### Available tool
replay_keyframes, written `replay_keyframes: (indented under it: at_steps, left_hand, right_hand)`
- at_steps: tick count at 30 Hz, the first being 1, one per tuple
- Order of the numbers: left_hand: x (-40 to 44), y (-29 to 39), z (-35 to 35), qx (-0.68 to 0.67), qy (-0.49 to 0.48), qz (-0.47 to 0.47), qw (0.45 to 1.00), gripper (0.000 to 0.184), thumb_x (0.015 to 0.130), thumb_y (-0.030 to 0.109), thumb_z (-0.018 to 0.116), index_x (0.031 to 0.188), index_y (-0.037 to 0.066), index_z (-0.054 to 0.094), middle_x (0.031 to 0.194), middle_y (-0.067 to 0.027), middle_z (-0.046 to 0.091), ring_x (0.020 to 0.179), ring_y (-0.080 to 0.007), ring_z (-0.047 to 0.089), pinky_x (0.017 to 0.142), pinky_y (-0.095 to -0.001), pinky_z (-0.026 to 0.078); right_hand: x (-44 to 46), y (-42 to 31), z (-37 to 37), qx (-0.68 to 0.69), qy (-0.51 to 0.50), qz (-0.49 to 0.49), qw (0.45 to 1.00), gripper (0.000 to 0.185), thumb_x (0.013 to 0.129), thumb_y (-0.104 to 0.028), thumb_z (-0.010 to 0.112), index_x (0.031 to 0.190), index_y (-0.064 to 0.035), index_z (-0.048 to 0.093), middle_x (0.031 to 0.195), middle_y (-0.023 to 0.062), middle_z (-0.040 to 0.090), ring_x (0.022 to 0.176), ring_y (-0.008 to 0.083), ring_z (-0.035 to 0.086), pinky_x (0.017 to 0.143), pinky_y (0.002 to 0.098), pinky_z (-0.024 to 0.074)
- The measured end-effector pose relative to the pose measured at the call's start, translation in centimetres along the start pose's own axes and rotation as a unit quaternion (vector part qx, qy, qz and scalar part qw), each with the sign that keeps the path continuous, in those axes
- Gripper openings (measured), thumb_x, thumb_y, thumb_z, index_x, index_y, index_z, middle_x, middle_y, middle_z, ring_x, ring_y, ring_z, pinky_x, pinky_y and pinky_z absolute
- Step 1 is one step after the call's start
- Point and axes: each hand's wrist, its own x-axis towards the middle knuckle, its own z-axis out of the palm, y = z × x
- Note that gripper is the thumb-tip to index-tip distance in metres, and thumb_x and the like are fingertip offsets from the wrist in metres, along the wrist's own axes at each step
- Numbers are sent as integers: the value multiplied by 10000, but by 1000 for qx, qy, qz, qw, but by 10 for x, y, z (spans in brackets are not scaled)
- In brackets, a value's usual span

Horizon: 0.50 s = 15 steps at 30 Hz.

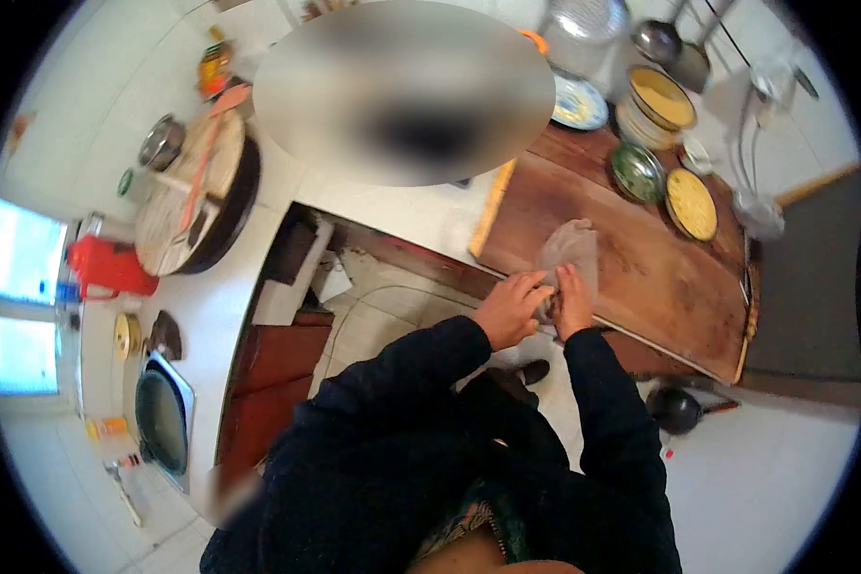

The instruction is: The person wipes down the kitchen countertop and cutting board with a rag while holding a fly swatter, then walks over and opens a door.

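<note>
At the near edge of the brown wooden board (631,249), my left hand (513,308) and my right hand (573,302) are close together. Between them is a thin, crumpled, greyish plastic bag (576,243), its far end spread on the board. Both hands have their fingers closed on the near part of the bag. Whatever may be inside it is hidden by my fingers. Further back on the board are a green bowl (637,172) and a dish of yellow food (691,204).
Behind the board stand a yellow-topped pot (662,99) and a blue-rimmed plate (580,102). To the left, a large round lid (184,196), a red thermos (113,268) and a sink (163,418) line the counter. A dark pan (677,411) sits low at right.
</note>
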Motion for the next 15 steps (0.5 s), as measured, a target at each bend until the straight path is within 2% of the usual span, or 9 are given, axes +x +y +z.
replay_keyframes:
  at_steps: [2, 3, 6, 10, 11, 15]
  left_hand:
    - [-28, -10, -33, 30, 33, -58, 997, 615, 629, 74, 617, 1205, 62, 403, 1267, -179, 352, 1166, -355, 351, 958, -432, 305]
    - [-44, -14, -48, 42, 50, -90, 994, 619, 629, 80, 613, 1211, 67, 401, 1268, -178, 353, 1171, -353, 346, 959, -432, 301]
    - [-95, -40, -82, 120, 102, -172, 973, 613, 647, 116, 599, 1222, 67, 395, 1271, -165, 356, 1180, -350, 336, 963, -446, 288]
    - [-153, -57, -122, 147, 105, -290, 940, 601, 663, 147, 589, 1229, 76, 397, 1263, -127, 387, 1172, -316, 356, 965, -445, 267]
    - [-163, -57, -132, 152, 114, -301, 935, 501, 663, 141, 602, 1142, 75, 472, 1224, -108, 432, 1158, -280, 376, 962, -440, 268]
    - [-188, -76, -153, 226, 173, -291, 914, 350, 637, 119, 631, 968, 60, 534, 1153, -92, 478, 1125, -261, 407, 947, -448, 280]
  right_hand:
    - [25, -54, 17, 64, -29, -57, 996, 474, 675, 19, 550, 1138, -43, 469, 1158, 168, 489, 1051, 352, 467, 870, 398, 389]
    - [35, -80, 23, 120, -74, -72, 987, 472, 692, 8, 540, 1152, -67, 465, 1108, 142, 514, 995, 336, 500, 817, 392, 416]
    - [47, -154, 44, 205, -152, -87, 963, 448, 713, -15, 530, 1151, -93, 474, 1075, 128, 526, 946, 329, 522, 778, 390, 430]
    - [63, -239, 35, 326, -201, -146, 912, 422, 722, -6, 498, 1129, -117, 515, 1064, 114, 544, 942, 296, 544, 787, 348, 439]
    - [67, -249, 41, 339, -217, -160, 901, 418, 720, -1, 495, 1122, -115, 522, 1061, 112, 548, 947, 289, 546, 790, 340, 440]
    - [92, -284, 53, 348, -244, -216, 879, 397, 707, 12, 497, 1083, -106, 545, 1054, 101, 559, 966, 277, 547, 793, 319, 444]
